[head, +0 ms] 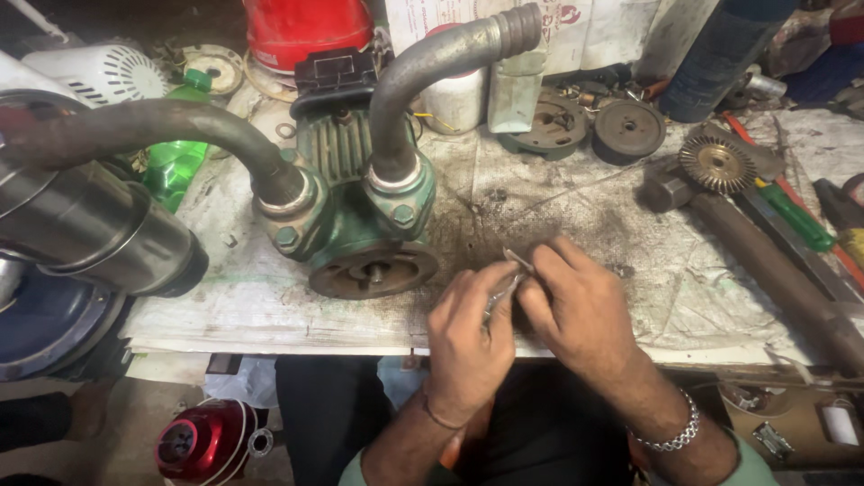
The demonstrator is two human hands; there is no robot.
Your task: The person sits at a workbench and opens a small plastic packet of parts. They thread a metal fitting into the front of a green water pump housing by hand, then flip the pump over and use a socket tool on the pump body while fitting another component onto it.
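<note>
— what's nearest the worktop's (270, 315) front edge?
— left hand (466, 337) and right hand (576, 310), fingers pinched together on a small metal strip (506, 277).
— and farther back?
— a green pump (360, 211) with two bent pipes (423, 76), toward the rear.

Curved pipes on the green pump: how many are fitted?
2. One curved pipe runs from the green pump toward the left edge; the other rises from the pump's top and bends right. Any fitting behind the pump would be hidden.
</note>
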